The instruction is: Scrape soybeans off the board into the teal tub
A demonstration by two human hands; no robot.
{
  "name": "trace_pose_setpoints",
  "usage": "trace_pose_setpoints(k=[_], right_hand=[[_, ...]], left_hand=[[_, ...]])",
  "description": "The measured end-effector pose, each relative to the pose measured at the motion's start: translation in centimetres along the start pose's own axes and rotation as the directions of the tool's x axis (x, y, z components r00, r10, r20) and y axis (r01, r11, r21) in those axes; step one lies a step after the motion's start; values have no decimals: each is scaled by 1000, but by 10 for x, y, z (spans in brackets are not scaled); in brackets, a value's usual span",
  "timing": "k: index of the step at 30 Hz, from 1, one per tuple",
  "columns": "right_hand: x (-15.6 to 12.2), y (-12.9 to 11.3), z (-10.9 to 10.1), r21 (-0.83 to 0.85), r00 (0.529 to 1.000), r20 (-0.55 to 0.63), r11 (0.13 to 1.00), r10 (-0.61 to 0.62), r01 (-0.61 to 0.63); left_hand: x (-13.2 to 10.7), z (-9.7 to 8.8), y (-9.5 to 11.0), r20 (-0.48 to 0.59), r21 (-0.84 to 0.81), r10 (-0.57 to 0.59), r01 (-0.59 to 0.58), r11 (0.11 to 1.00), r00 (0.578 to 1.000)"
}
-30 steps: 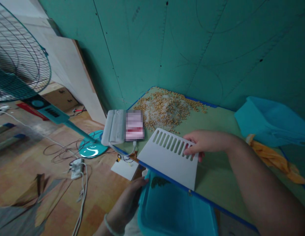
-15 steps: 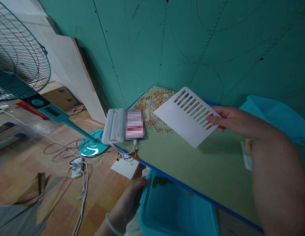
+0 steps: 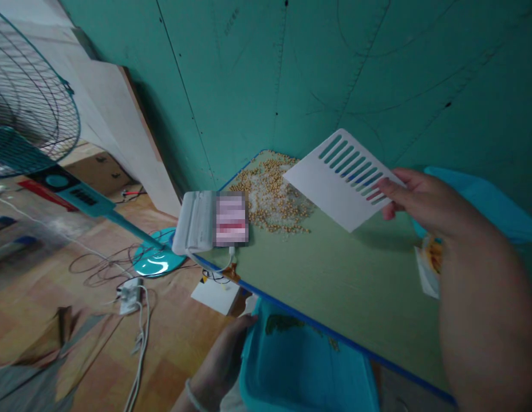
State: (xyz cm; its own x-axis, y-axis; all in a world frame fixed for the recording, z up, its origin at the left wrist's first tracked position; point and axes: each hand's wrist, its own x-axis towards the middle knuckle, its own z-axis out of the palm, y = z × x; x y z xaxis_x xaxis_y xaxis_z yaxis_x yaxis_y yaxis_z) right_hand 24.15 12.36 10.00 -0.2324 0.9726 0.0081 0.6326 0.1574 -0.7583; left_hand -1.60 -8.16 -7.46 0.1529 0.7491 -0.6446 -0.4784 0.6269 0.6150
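Observation:
My right hand (image 3: 405, 197) grips a white slotted plastic scraper (image 3: 334, 189) by its right edge, raised above the table. Left of and below the scraper, small round tan beans (image 3: 270, 183) lie scattered with clear bits among them at the table's far left corner. My left hand (image 3: 231, 346) is closed on the left rim of a blue plastic tub (image 3: 308, 372) held below the table's front edge; some fingers are hidden. Dark green matter clings inside the tub's upper wall.
On the table (image 3: 334, 292), a white device (image 3: 194, 220) and a phone with a blurred screen (image 3: 231, 217) sit left of the beans. A blue container (image 3: 472, 200) and a small packet (image 3: 429, 263) are at right. A fan (image 3: 77, 189), power strip (image 3: 130, 294) and cables occupy the floor at left.
My right hand has lifted the scraper up and slightly right, away from the beans, uncovering more of them. My left hand stays on the tub's rim. The view has shifted slightly.

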Motion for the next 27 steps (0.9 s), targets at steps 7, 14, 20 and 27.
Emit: trace_pose_setpoints(k=[7,14,20,27], right_hand=[[-5,-13,21,-239,982,-62,958,-179,159],[-23,-18,33,-518,968,-29,832,-249,198],[-28,-5,29,-545,950,-17,800,-312,253],[-31,9,26,-511,924,46,786,-381,349]], left_hand=[[24,-10,21,-22,20,-38,38,999,999],[-3,-11,24,-28,-48,62,-64,997,998],[-16,-1,20,-40,-176,73,-79,981,997],[5,2,6,-105,-206,43,-64,976,994]])
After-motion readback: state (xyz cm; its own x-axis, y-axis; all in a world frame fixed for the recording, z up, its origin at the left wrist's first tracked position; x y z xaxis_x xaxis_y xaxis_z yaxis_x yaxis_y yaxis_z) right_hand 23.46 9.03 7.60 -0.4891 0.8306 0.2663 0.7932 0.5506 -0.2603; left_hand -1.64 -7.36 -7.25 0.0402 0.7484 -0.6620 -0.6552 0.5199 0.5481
